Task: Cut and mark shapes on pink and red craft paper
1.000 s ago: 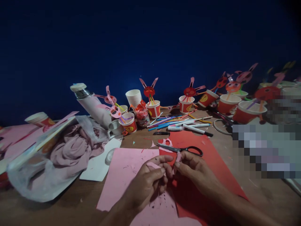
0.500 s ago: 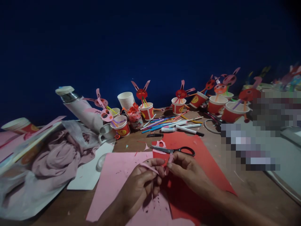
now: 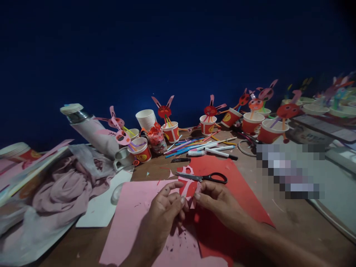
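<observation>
My left hand [image 3: 162,215] and my right hand [image 3: 217,202] meet over the table's near middle, fingers pinched together on a small pink paper piece [image 3: 191,195] between them. Under them lie a pink paper sheet [image 3: 130,222] and a red paper sheet [image 3: 222,207]. Black-handled scissors [image 3: 205,177] rest on the red sheet just beyond my fingertips, with a small pink cut-out [image 3: 189,171] beside the blades.
Red paper cups with rabbit-faced paper figures [image 3: 171,129] line the back of the wooden table. Coloured pens and straws [image 3: 200,146] lie behind the red sheet. A flask [image 3: 89,128], a stack of white cups [image 3: 146,118] and a bag with pink cloth [image 3: 55,185] crowd the left.
The view has shifted right, so everything sits further left in the picture. My hands have stayed pinched together on the pink piece, my left forefinger now lifted more.
</observation>
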`<state>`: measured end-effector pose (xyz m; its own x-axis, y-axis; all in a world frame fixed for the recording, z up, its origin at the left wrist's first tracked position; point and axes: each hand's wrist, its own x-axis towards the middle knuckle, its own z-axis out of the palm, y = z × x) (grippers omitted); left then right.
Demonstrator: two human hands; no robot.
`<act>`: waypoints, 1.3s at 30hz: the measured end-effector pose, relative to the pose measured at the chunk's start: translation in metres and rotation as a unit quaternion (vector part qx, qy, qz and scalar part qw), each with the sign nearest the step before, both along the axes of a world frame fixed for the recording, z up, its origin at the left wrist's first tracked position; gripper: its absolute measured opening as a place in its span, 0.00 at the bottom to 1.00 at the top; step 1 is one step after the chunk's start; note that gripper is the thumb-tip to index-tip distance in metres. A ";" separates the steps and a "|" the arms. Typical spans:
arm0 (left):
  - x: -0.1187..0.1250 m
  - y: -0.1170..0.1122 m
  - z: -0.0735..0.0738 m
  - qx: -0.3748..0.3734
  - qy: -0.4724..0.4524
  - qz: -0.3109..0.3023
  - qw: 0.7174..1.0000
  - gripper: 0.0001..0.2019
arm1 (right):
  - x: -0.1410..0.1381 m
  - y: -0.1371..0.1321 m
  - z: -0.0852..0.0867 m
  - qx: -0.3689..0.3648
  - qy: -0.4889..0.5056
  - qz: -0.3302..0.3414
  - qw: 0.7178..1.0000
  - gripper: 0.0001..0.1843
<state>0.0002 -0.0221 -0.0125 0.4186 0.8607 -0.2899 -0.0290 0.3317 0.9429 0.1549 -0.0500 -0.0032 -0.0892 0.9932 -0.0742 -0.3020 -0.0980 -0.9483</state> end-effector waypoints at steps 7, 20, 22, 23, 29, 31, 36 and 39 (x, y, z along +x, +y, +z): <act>0.001 -0.007 -0.008 0.009 0.058 -0.026 0.998 0.07 | -0.001 -0.002 -0.001 0.005 -0.013 0.010 1.000 0.14; 0.004 -0.008 -0.004 -0.023 0.007 -0.026 0.999 0.10 | 0.001 -0.003 -0.004 0.012 -0.013 -0.010 1.000 0.15; 0.006 -0.007 -0.002 -0.062 -0.034 -0.035 0.997 0.10 | 0.001 -0.003 -0.002 0.013 -0.006 -0.026 1.000 0.15; 0.007 -0.007 0.000 -0.075 -0.050 -0.041 0.995 0.11 | 0.001 -0.003 -0.001 0.012 -0.005 -0.033 0.999 0.15; 0.006 -0.007 -0.001 -0.069 -0.058 -0.004 0.996 0.10 | 0.000 -0.001 0.001 0.026 -0.012 -0.030 0.999 0.12; 0.005 -0.008 -0.001 -0.065 -0.061 0.000 0.996 0.09 | 0.000 -0.002 -0.001 0.035 -0.031 -0.033 0.998 0.11; 0.007 -0.010 0.002 -0.078 -0.062 -0.026 0.995 0.09 | -0.001 -0.004 -0.005 0.003 0.014 0.021 1.000 0.14; 0.007 -0.010 0.000 -0.080 -0.053 -0.033 0.995 0.10 | -0.001 -0.005 -0.004 -0.033 0.026 0.035 0.999 0.17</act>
<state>0.0077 -0.0325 -0.0127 0.5088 0.7762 -0.3723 -0.0992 0.4824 0.8703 0.1540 -0.0546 -0.0072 -0.1631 0.9777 -0.1320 -0.3409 -0.1814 -0.9224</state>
